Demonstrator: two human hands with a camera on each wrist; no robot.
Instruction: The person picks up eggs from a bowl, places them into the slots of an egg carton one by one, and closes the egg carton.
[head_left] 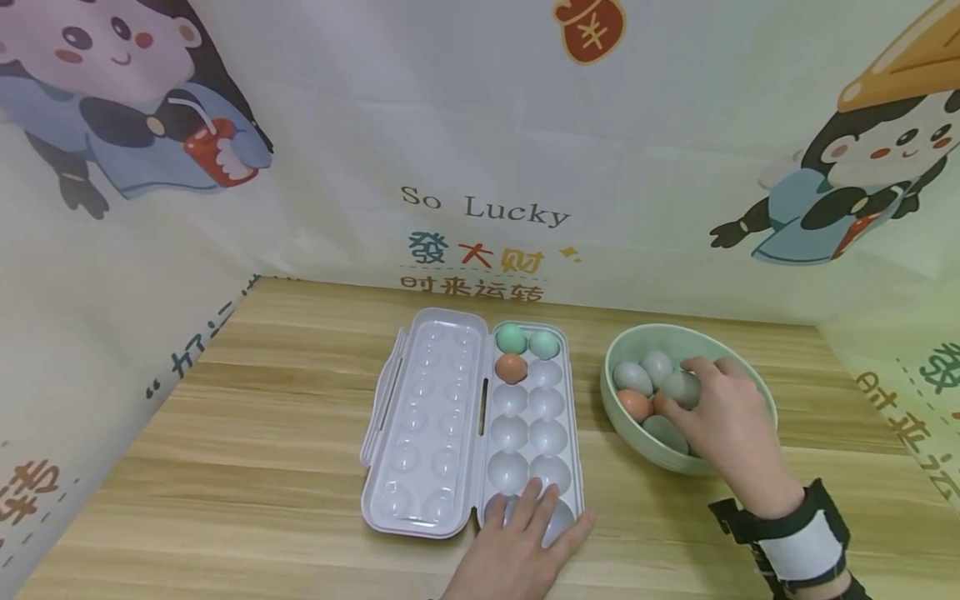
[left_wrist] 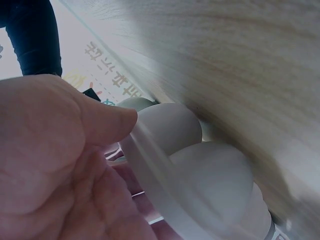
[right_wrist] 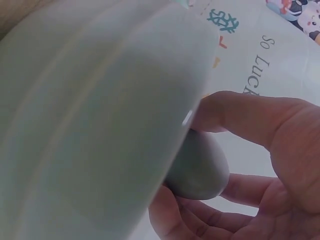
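My right hand (head_left: pixel 731 421) reaches into a pale green bowl (head_left: pixel 641 443) and pinches a grey-green egg (head_left: pixel 681 389) between thumb and fingers; the right wrist view shows this egg (right_wrist: pixel 202 167) just past the bowl's wall. Several more eggs lie in the bowl, among them a brown one (head_left: pixel 634 404). To the bowl's left, a white plastic egg carton (head_left: pixel 546 404) lies open. Its two farthest cups hold green eggs (head_left: pixel 512 338), and a brown egg (head_left: pixel 511 367) sits just nearer. Fingers spread, my left hand (head_left: pixel 517 537) rests over the carton's near end, thumb (left_wrist: pixel 112 122) against its rim.
The carton's lid (head_left: pixel 427 400) is folded flat to the left, with shallow dimples inside. Everything stands on a wood-grain table (head_left: pixel 247 442). A printed cloth (head_left: pixel 480 133) with cartoon figures and lettering rises behind the table and along both sides.
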